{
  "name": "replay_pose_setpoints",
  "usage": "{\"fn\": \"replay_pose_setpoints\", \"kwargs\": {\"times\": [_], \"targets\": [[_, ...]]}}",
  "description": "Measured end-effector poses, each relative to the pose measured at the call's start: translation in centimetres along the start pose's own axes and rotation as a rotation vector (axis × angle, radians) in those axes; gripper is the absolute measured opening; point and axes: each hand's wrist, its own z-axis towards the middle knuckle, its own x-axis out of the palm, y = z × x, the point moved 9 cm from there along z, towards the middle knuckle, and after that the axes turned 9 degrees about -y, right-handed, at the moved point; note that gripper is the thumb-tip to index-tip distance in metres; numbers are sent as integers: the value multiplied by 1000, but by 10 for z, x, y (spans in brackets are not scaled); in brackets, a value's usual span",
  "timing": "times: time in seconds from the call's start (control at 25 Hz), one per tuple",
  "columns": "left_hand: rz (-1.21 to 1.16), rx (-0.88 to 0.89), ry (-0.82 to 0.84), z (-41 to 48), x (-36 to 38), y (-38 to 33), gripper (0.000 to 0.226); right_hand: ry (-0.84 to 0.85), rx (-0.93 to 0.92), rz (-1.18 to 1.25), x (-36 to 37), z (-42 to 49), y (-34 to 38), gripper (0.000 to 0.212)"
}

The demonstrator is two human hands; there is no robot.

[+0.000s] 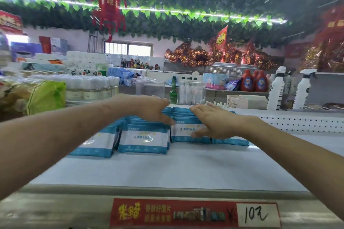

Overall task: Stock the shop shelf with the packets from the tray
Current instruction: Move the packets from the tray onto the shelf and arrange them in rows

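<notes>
- The blue-and-white wet-wipe packets (143,139) stand on edge in rows on the white shelf (167,169), faces toward the camera, set back from the front lip.
- There are three upright rows side by side; a further packet lies low at the right end, just beside the right-hand row.
- The left hand (154,111) reaches over the middle row with its fingers stretched out along the packet tops and its thumb pointing toward the right-hand row. It grips nothing that can be seen (the fingertips are partly lost in blur at the far end).
- The right hand (210,119) lies flat on the tops of the right-hand row, fingers straight and slightly spread, thumb laid across the face of the front packet. It presses rather than clasps.
- The two hands are close together, nearly meeting between the middle and right rows.
- A red price label (194,214) with "10" handwritten on its white part is fixed to the shelf's front edge.
- Behind the packets stands a green glass bottle (173,89); farther right are red detergent bottles (247,81) and white spray bottles (277,89).
- A leaf garland (167,15) covers the ceiling, with a red ornament (108,5) hanging from it.
</notes>
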Motion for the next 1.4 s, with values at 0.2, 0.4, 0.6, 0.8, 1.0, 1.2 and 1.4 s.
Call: {"fn": "replay_pose_setpoints", "kwargs": {"times": [0.2,0.4,0.6,0.8,1.0,1.2,1.4], "targets": [[3,-57,137,-69,7,58,105,10,-37,197,-16,7,68,92],[68,2,184,-64,41,73,135,65,-26,72,-6,33,96,120],[129,29,144,-44,49,80,130,92,-19,-27,18,53,93,118],[184,37,104,-21,54,87,117,-5,-56,-117,22,76,87,114],[217,42,99,-11,58,83,111,-53,-86,-166,26,84,83,112],[136,8,119,-18,55,82,107,-1,-73,-96,24,77,83,112],[-3,-55,50,-60,10,109,99,34,-50,30,3,64,88,113]]}}
